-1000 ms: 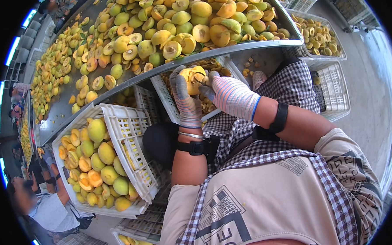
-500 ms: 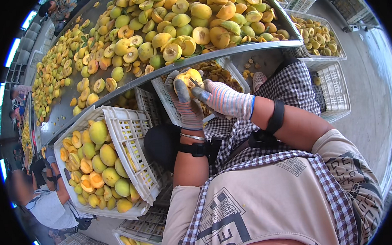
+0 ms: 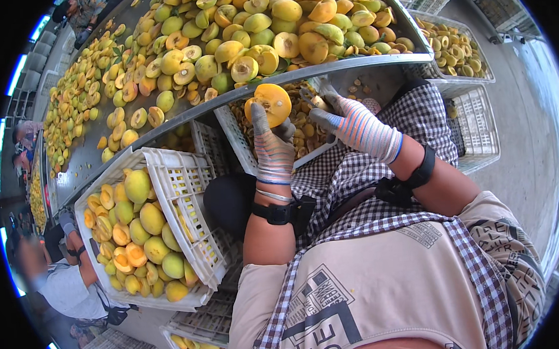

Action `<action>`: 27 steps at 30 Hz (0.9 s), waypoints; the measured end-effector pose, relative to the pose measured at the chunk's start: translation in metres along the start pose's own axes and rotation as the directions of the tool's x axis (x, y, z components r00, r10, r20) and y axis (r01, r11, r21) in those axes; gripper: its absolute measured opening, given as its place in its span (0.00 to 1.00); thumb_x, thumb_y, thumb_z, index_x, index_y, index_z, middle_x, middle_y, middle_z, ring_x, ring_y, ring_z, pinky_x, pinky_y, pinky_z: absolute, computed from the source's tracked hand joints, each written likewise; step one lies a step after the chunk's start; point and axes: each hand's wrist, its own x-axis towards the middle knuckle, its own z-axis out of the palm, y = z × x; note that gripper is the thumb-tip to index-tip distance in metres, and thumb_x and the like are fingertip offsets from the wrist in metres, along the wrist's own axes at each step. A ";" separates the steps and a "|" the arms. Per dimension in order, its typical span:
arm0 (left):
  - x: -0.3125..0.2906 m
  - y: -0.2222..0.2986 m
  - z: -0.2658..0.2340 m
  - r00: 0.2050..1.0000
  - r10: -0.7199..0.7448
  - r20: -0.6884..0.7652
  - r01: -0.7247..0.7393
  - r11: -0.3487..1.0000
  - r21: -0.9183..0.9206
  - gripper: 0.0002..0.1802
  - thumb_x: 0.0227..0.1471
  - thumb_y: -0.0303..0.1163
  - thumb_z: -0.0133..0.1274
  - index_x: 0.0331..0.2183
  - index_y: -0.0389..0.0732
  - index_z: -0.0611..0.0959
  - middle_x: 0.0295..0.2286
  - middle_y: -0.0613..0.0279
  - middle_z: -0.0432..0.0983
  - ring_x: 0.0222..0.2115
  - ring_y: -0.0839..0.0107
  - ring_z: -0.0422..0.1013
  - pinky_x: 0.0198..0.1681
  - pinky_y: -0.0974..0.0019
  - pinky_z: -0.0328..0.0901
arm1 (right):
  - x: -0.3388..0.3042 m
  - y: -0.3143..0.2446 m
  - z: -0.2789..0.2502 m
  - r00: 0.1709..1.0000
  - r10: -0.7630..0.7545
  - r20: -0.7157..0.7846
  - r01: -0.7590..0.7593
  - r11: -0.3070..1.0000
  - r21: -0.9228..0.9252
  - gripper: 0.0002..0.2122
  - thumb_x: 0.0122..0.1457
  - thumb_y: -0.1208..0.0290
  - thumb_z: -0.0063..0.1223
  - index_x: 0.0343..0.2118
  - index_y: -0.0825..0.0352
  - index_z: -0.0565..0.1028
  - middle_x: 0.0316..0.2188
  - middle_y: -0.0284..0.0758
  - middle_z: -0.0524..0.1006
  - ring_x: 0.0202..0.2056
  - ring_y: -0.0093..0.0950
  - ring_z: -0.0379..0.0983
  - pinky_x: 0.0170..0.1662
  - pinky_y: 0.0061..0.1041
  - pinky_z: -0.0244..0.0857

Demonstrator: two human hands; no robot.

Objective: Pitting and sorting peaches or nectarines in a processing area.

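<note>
My left hand (image 3: pixel 270 140), in a grey-tipped striped knit glove, grips a yellow peach half (image 3: pixel 270 105) with its cut face up. To its right, my right hand (image 3: pixel 355 122), gloved alike, has its fingers closed around a small pale-brown piece (image 3: pixel 317 102). That piece looks like a fruit pit, but the fingers partly cover it. Below both hands is a white crate (image 3: pixel 243 138) of orange-brown fruit scraps (image 3: pixel 306 136). Just beyond the hands runs the metal rim (image 3: pixel 325 71) of a table heaped with whole and halved peaches (image 3: pixel 242 36).
A tilted white crate (image 3: pixel 190 203) full of peaches stands at my left. Right of my knees are a mostly bare white crate (image 3: pixel 477 125) and, behind it, one of cut halves (image 3: pixel 452 48). Other people sit at far left, including one in a light shirt (image 3: pixel 69 293).
My right hand has drawn away from the peach, rightward over the scrap crate, with the pale-brown piece. My left hand still holds the peach, its cut face now more exposed.
</note>
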 end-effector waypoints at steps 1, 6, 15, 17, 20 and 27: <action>0.000 0.000 0.001 1.000 0.018 0.004 -0.018 1.000 0.001 0.27 0.49 0.55 0.52 0.42 0.43 0.72 0.28 0.62 0.71 0.27 0.74 0.70 0.28 0.76 0.66 | -0.005 -0.007 -0.002 1.000 0.024 0.014 -0.025 0.998 0.053 0.22 0.57 0.58 0.50 0.49 0.69 0.66 0.37 0.42 0.75 0.38 0.37 0.71 0.44 0.29 0.64; -0.011 0.008 0.017 0.969 0.142 0.200 -0.182 0.963 0.198 0.26 0.47 0.40 0.56 0.47 0.43 0.71 0.37 0.61 0.72 0.35 0.71 0.72 0.29 0.75 0.68 | 0.008 0.028 0.010 0.993 -0.106 -0.055 0.114 0.974 0.196 0.23 0.58 0.57 0.49 0.51 0.69 0.65 0.38 0.42 0.75 0.40 0.33 0.71 0.45 0.26 0.64; -0.007 -0.002 0.012 0.961 0.091 0.260 -0.133 0.980 0.146 0.30 0.46 0.47 0.56 0.48 0.42 0.70 0.42 0.59 0.69 0.43 0.65 0.68 0.46 0.61 0.66 | 0.000 0.007 0.016 0.982 -0.169 -0.085 0.142 0.957 -0.252 0.20 0.61 0.56 0.41 0.40 0.73 0.68 0.29 0.49 0.75 0.35 0.40 0.73 0.39 0.33 0.66; -0.004 -0.005 0.013 0.959 0.100 0.265 -0.117 0.992 0.049 0.32 0.47 0.53 0.53 0.49 0.42 0.68 0.43 0.58 0.68 0.44 0.65 0.68 0.48 0.61 0.65 | -0.006 -0.012 0.014 0.976 -0.203 -0.077 0.153 0.894 -0.420 0.19 0.60 0.57 0.41 0.38 0.73 0.68 0.26 0.49 0.75 0.32 0.42 0.74 0.36 0.36 0.67; 0.000 -0.008 0.011 0.955 0.152 0.255 -0.162 0.987 0.018 0.37 0.48 0.60 0.49 0.49 0.41 0.67 0.43 0.58 0.68 0.45 0.65 0.67 0.50 0.60 0.64 | -0.008 -0.030 0.020 0.978 -0.193 -0.080 0.126 0.849 -0.512 0.17 0.59 0.59 0.43 0.37 0.73 0.68 0.22 0.48 0.75 0.28 0.44 0.73 0.32 0.38 0.67; 0.015 -0.024 0.000 0.898 0.325 0.296 -0.369 0.923 0.108 0.39 0.48 0.63 0.47 0.51 0.42 0.65 0.44 0.60 0.67 0.45 0.66 0.67 0.50 0.60 0.63 | 0.003 -0.020 0.037 0.962 -0.268 -0.056 0.167 0.735 -0.657 0.15 0.58 0.65 0.44 0.39 0.74 0.67 0.21 0.45 0.74 0.25 0.40 0.73 0.29 0.33 0.68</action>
